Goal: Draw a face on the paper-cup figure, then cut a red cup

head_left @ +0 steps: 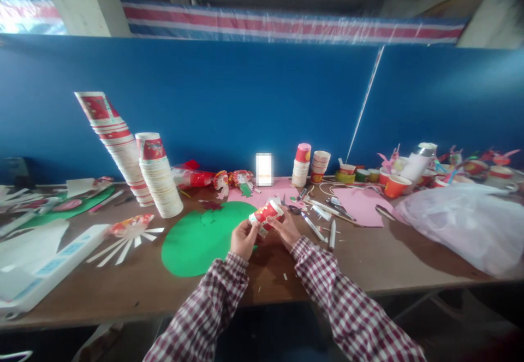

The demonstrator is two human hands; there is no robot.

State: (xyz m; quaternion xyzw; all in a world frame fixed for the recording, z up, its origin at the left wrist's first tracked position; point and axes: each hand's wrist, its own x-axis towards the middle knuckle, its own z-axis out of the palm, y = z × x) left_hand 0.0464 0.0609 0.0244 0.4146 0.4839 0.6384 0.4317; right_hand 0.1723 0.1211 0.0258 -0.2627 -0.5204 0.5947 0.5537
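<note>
A red and white paper cup [265,212] is held tilted above the table, between my two hands. Its left end is pinched by my left hand [244,238], fingers closed round it. My right hand [287,227] grips the other end, with its thumb on the cup's side. Under and to the left of my left hand lies a round green sheet [196,242]. Behind the cup is a pink sheet [282,186] with scraps on it. Part of the cup is hidden by my fingers.
Tall cup stacks [159,182] stand at the left, shorter ones [302,165] at the back. Pens [313,225] and scraps lie right of my hands. A plastic bag [470,220] and decorated cups are far right. A cut cup [133,225] with splayed strips lies left.
</note>
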